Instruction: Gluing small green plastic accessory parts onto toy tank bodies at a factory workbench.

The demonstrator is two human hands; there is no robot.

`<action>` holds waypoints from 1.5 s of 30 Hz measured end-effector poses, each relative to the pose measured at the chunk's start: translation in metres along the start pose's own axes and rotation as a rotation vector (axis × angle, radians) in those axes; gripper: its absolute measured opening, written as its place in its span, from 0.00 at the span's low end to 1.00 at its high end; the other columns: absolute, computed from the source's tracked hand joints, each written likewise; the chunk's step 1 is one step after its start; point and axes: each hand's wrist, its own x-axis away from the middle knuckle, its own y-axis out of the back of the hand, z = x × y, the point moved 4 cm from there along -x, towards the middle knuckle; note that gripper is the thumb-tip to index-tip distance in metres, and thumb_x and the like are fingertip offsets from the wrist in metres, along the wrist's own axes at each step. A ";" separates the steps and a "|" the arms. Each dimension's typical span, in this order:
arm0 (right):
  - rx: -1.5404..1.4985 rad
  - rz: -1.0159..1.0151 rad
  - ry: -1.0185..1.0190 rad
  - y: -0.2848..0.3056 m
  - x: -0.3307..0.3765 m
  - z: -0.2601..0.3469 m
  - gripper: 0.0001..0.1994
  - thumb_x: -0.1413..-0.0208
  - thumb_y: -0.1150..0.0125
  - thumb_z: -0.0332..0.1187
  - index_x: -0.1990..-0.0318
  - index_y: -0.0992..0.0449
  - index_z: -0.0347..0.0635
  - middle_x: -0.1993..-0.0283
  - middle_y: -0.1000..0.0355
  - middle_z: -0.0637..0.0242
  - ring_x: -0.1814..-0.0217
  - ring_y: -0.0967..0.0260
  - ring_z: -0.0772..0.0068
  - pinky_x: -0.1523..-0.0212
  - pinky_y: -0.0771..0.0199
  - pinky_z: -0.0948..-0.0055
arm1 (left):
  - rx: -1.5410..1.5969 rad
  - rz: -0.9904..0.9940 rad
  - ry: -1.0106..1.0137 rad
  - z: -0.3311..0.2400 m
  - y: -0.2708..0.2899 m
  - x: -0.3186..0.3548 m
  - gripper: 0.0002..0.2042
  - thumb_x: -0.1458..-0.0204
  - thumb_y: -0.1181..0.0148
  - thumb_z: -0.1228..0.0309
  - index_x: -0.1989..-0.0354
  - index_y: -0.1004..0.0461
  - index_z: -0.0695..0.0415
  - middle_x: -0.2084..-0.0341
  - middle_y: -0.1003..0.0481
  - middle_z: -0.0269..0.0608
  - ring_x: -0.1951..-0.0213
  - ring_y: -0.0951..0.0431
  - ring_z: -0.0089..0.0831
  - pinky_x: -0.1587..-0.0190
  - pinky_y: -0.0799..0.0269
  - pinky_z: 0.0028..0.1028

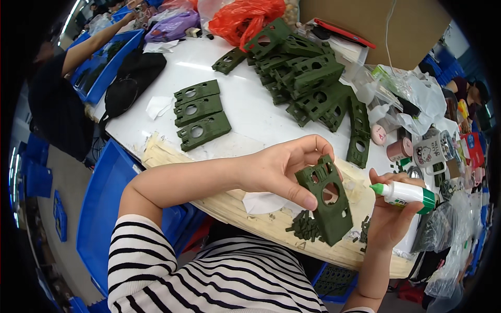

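Note:
My left hand (287, 169) grips a dark green plastic toy-tank hull piece (334, 219), tilted, with a large round hole through it. In my right hand (391, 216) lies a white glue bottle (404, 194) with a green base, its green pointed tip aimed left at the hull piece but apart from it. Beneath the held piece, a heap of small dark green parts (305, 227) sits on the wooden table edge. Three similar hull pieces (201, 112) stand in a column on the white tabletop, left of centre.
A large pile of green hull pieces (308, 68) covers the far middle. To the right are a mug (430, 151), a pink jar (399, 149) and plastic bags (417, 94). A blue bin (104, 198) stands at left; another person's arm (96, 49) reaches beyond a black bag (133, 81).

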 end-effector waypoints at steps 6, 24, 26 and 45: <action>0.029 -0.076 -0.007 0.005 0.002 0.005 0.27 0.46 0.47 0.60 0.57 0.38 0.44 0.59 0.38 0.64 0.54 0.33 0.63 0.45 0.32 0.51 | -0.432 -0.505 -0.267 -0.047 0.029 0.061 0.34 0.55 0.33 0.75 0.41 0.45 0.57 0.51 0.32 0.42 0.46 0.30 0.35 0.41 0.33 0.37; 0.059 -0.064 0.032 0.009 0.000 0.004 0.27 0.45 0.48 0.59 0.55 0.38 0.42 0.62 0.37 0.61 0.56 0.33 0.63 0.53 0.27 0.62 | -1.229 -1.191 0.172 -0.149 0.201 0.194 0.25 0.54 0.32 0.61 0.50 0.31 0.58 0.58 0.27 0.38 0.62 0.28 0.22 0.60 0.32 0.23; 0.058 -0.067 0.033 0.009 0.000 0.004 0.28 0.44 0.48 0.59 0.55 0.38 0.41 0.62 0.37 0.61 0.56 0.33 0.63 0.54 0.27 0.63 | -1.317 -1.145 0.234 -0.151 0.196 0.195 0.22 0.50 0.35 0.58 0.52 0.29 0.59 0.59 0.26 0.38 0.62 0.28 0.22 0.60 0.32 0.24; -0.028 0.014 0.052 0.013 -0.004 0.008 0.24 0.43 0.46 0.55 0.55 0.38 0.42 0.59 0.34 0.62 0.53 0.33 0.65 0.50 0.28 0.65 | -2.152 -1.031 -0.207 -0.144 0.141 -0.016 0.27 0.55 0.34 0.65 0.48 0.39 0.55 0.59 0.31 0.47 0.56 0.28 0.46 0.56 0.30 0.39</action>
